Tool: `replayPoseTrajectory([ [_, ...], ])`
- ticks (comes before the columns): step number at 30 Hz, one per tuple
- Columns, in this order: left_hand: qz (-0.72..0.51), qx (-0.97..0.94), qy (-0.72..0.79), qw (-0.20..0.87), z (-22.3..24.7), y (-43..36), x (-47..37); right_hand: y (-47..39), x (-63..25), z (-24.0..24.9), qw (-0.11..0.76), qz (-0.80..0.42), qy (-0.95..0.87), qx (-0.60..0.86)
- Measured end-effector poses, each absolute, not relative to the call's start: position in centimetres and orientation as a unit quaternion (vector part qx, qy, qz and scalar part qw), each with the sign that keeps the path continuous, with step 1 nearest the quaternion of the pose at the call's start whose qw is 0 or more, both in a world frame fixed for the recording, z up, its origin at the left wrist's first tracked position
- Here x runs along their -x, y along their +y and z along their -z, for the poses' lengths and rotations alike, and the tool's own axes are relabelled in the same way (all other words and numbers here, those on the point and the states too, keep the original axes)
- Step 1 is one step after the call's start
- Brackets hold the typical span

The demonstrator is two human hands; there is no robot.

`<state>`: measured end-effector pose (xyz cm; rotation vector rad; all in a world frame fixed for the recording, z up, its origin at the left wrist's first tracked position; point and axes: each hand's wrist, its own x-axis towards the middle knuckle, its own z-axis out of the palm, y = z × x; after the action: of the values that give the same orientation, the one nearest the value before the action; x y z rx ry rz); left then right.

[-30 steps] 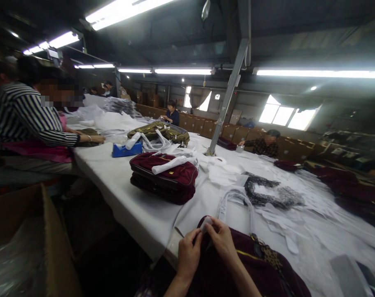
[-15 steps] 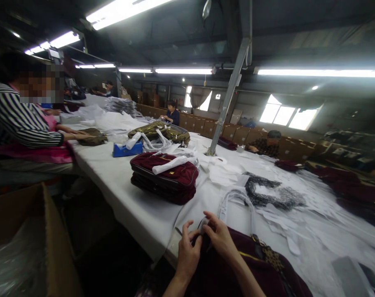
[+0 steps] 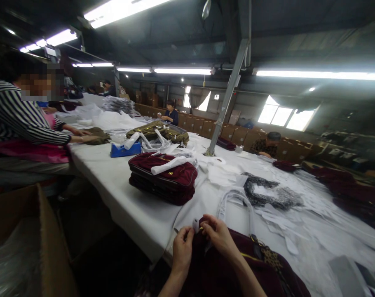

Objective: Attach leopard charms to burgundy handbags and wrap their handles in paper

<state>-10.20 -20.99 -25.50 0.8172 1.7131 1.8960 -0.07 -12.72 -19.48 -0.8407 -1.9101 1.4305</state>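
A maroon bag (image 3: pixel 246 270) with a yellow zip and a dark patterned charm (image 3: pixel 270 258) lies in front of me, over the table's near edge. Its handles (image 3: pixel 227 202) stand up in clear wrapping. At the bag's far left corner, my left hand (image 3: pixel 181 249) is closed, thumb and fingers pinched at a small white piece (image 3: pixel 195 225). Closed on the same corner is my right hand (image 3: pixel 217 235), its fingertips beside a bit of gold-coloured zip (image 3: pixel 201 228). What lies under the right fingers is partly hidden.
Another maroon bag (image 3: pixel 165 181) sits ahead on the white-covered table (image 3: pixel 122 181), near a blue tape dispenser (image 3: pixel 125 150) and olive bags (image 3: pixel 158 134). A slanted metal post (image 3: pixel 227 99) rises behind. An open carton (image 3: pixel 51 243) stands at left. A co-worker in striped sleeves (image 3: pixel 29 119) handles olive fabric.
My left hand has drawn slightly left and its fingers have closed together. The small white piece has shifted left with it, and gold zip now shows by my right fingertips.
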Motion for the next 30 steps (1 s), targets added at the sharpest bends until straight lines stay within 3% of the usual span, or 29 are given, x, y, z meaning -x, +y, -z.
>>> replayPoseTrajectory([
  [15,-0.731,-0.238,0.568,0.293,25.7,-21.2,10.2,-13.4,1.5,18.2,0.277,-0.402,-0.824,0.289],
  [25,-0.721,-0.237,0.568,0.318,25.5,-20.7,10.3,-12.6,1.1,19.9,0.273,-0.464,-0.783,0.313],
  [30,-0.716,-0.249,0.574,0.311,25.2,-20.7,10.2,-12.8,0.8,19.2,0.246,-0.418,-0.825,0.289],
])
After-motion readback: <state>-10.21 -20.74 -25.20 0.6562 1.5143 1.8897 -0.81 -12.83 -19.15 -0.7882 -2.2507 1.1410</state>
